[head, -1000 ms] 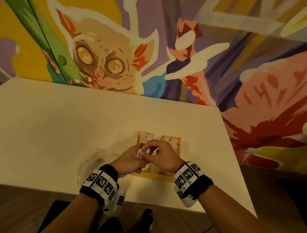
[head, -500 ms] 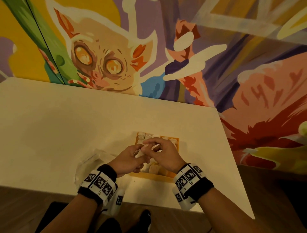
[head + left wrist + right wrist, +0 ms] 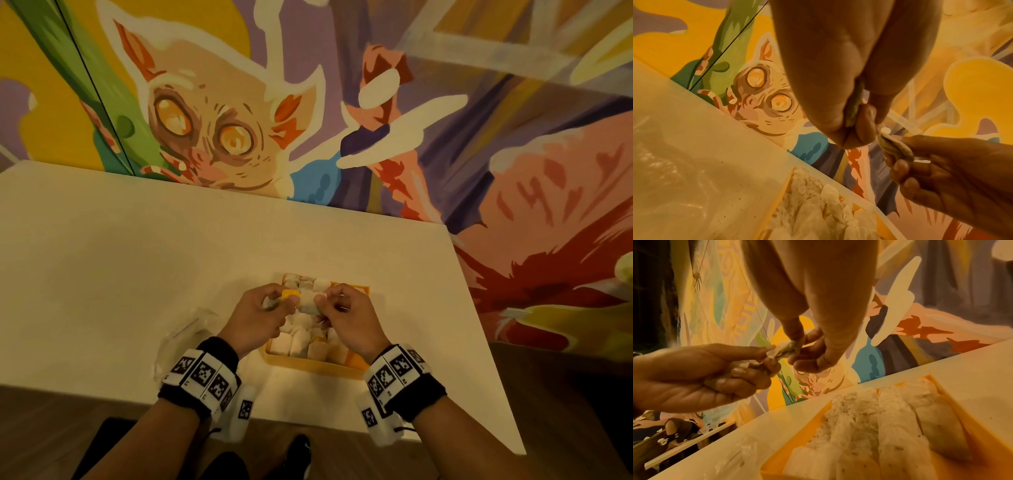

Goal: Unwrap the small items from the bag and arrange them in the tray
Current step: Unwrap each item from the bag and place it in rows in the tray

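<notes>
Both hands hover over the orange tray (image 3: pixel 313 366), pulling one small white wrapped item (image 3: pixel 306 302) between them. My left hand (image 3: pixel 283 302) pinches its left end, where a yellow bit (image 3: pixel 289 293) shows. My right hand (image 3: pixel 324 301) pinches the right end. In the left wrist view the left fingertips (image 3: pixel 857 129) squeeze a strip of wrapper (image 3: pixel 854 105), and the right hand (image 3: pixel 900 164) holds the twisted end (image 3: pixel 897 148). The right wrist view shows the item (image 3: pixel 784 349) stretched between the two hands. Several white items (image 3: pixel 875 426) fill the tray (image 3: pixel 774 456).
A crumpled clear plastic bag (image 3: pixel 185 337) lies on the white table (image 3: pixel 102 274) just left of the tray, under my left wrist. The table's right edge (image 3: pixel 479 325) is close to the tray. A painted wall (image 3: pixel 376 137) backs the table.
The hands were close together on the item and have drawn slightly apart, stretching it. A yellow bit has come into sight at the left fingertips.
</notes>
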Available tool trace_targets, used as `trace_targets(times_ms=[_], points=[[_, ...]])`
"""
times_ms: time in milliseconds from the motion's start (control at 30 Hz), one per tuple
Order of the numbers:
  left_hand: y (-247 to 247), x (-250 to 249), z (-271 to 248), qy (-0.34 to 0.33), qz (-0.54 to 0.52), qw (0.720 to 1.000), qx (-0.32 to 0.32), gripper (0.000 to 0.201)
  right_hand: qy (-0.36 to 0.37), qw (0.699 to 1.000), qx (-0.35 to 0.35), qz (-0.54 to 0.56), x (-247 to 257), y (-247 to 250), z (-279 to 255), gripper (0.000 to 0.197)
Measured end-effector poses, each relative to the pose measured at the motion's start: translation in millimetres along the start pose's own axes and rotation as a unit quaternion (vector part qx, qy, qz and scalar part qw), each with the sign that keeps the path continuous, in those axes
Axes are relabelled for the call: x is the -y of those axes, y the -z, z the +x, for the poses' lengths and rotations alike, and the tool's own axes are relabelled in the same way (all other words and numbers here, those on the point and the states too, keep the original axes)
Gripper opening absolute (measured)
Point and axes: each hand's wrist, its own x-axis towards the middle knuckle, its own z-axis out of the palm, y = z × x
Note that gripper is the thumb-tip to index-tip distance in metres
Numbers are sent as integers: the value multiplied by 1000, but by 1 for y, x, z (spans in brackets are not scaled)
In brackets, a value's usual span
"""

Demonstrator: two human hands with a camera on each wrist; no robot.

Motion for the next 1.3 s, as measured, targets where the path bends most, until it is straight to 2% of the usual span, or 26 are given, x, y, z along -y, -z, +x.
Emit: trace_targets(times_ms=[100, 200, 333, 400, 500, 600, 667, 767, 867, 967, 1067, 1167, 1300], points=[[1, -4, 4, -18, 41, 999, -23, 20, -10, 1000, 10, 7, -1, 1, -2, 11], [0, -11, 4, 8, 33, 999, 14, 29, -2, 999, 33, -17, 1, 5, -4, 13], [-1, -20, 3, 40, 51, 996, 61, 33, 103, 990, 66, -72, 12, 7, -11, 42], [-1, -21, 4, 48, 56, 995, 72, 32, 157, 980, 73, -100, 18, 6, -11, 40], [-3, -23, 3, 66, 46, 993, 84, 30, 214, 963, 64, -150, 23, 4, -10, 25], [-4, -25, 3, 75, 39, 995, 53, 40, 189, 971, 39, -144, 23, 6, -9, 18], [-5, -25, 1, 47, 37, 998, 32, 32, 161, 979, 20, -125, 22, 8, -8, 15], [-8, -27, -5, -57, 92, 994, 35, 4, 146, 985, -9, -96, 23, 10, -8, 10], [-7, -22, 2, -131, 149, 980, 20, 14, 120, 989, -8, -85, 24, 9, -8, 8], [-4, -13, 9, -146, 194, 970, 18, 14, 120, 985, 23, -120, 25, 10, -7, 9], [-7, -12, 9, -157, 241, 958, 10, 23, 133, 979, 25, -155, 27, 14, -3, 9], [-10, -13, 11, -157, 235, 959, -14, 15, 119, 982, 29, -142, 28, 17, 0, 11], [-12, -10, 11, -173, 240, 953, -61, 5, 107, 978, 30, -178, 26, 14, 2, 22]])
